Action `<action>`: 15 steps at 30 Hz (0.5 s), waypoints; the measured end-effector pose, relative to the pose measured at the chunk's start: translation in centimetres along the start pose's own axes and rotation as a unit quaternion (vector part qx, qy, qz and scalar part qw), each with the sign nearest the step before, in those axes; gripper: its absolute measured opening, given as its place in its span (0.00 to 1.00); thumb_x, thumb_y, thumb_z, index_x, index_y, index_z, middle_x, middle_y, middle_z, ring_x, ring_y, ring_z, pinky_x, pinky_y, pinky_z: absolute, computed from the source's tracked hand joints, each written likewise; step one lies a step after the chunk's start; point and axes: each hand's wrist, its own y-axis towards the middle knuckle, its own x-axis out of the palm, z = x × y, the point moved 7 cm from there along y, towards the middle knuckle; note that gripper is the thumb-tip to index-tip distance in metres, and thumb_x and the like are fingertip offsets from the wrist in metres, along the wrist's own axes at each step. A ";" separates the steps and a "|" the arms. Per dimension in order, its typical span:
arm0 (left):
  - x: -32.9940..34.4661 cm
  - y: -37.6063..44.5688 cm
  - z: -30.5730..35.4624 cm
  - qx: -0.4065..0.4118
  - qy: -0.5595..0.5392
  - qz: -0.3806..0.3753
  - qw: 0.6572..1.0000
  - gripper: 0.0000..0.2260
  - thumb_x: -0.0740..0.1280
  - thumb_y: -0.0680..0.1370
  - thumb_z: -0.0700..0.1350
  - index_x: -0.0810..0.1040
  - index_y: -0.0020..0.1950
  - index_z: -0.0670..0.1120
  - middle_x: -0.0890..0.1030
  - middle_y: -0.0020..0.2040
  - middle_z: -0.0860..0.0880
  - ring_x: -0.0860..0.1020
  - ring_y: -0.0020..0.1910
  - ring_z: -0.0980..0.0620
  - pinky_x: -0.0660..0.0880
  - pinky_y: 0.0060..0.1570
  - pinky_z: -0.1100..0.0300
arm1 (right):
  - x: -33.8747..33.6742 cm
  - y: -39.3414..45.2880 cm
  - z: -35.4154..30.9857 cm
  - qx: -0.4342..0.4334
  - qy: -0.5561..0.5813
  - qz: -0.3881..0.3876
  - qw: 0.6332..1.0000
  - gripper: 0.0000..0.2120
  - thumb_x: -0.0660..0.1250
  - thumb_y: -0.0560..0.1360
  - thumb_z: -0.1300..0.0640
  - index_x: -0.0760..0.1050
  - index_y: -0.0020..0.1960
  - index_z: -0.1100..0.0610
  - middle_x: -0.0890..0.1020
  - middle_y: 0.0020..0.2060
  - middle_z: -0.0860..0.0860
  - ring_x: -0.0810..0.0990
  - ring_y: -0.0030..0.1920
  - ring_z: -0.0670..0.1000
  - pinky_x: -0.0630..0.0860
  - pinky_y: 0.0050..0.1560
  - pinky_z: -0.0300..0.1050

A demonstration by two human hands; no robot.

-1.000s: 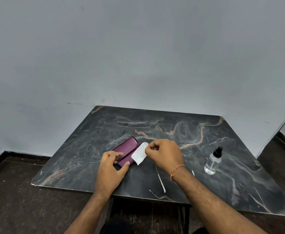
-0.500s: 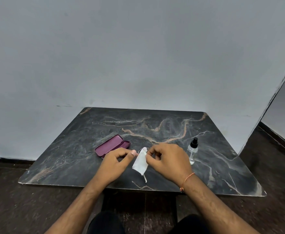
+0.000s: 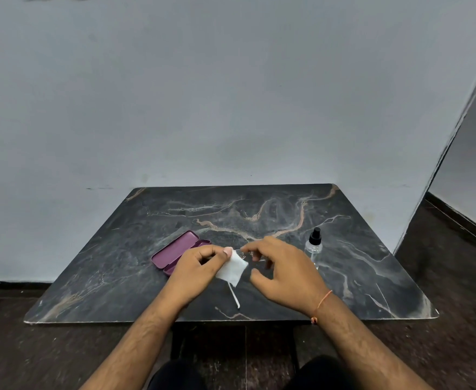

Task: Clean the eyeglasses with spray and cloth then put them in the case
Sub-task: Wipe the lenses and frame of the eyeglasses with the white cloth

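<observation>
Veined dark marble table (image 3: pixel 118 277): left hand (image 3: pixel 196 270) pinches square white cloth (image 3: pixel 232 270), right hand (image 3: pixel 283 273) fingers grip thin-framed eyeglasses (image 3: pixel 255 257).

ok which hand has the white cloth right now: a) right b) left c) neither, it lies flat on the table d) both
b: the left hand pinches the white cloth at its top corner, while the right hand sits beside it with its fingers off the cloth.

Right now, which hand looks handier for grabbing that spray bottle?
The right hand, probably: the spray bottle stands just beyond it on the table's right side. The left hand pinches the white cloth, farther away.
</observation>
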 end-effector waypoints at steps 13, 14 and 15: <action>0.7 -0.3 1.1 0.045 -0.040 0.008 0.998 0.08 0.74 0.80 0.51 0.93 0.45 0.56 0.88 0.55 0.53 0.85 0.58 0.60 0.78 0.61 0.65 | 1.1 -0.7 -0.4 -0.064 0.078 0.144 0.984 0.16 0.75 0.77 0.56 0.84 0.63 0.43 0.88 0.51 0.38 0.85 0.48 0.41 0.81 0.49 0.41; 0.7 -0.3 0.9 0.039 -0.058 0.010 0.998 0.07 0.75 0.81 0.49 0.93 0.47 0.52 0.88 0.57 0.52 0.85 0.57 0.61 0.78 0.60 0.65 | 1.3 -0.7 -0.2 -0.045 0.108 0.147 0.982 0.17 0.75 0.78 0.56 0.85 0.63 0.42 0.89 0.49 0.38 0.86 0.46 0.42 0.81 0.47 0.42; 0.7 -0.2 0.6 0.028 -0.079 0.012 0.996 0.07 0.75 0.81 0.47 0.93 0.48 0.48 0.88 0.58 0.51 0.85 0.56 0.61 0.78 0.58 0.65 | 1.5 -0.6 0.2 -0.024 0.145 0.147 0.978 0.17 0.74 0.78 0.58 0.85 0.63 0.41 0.89 0.47 0.38 0.87 0.44 0.42 0.82 0.45 0.43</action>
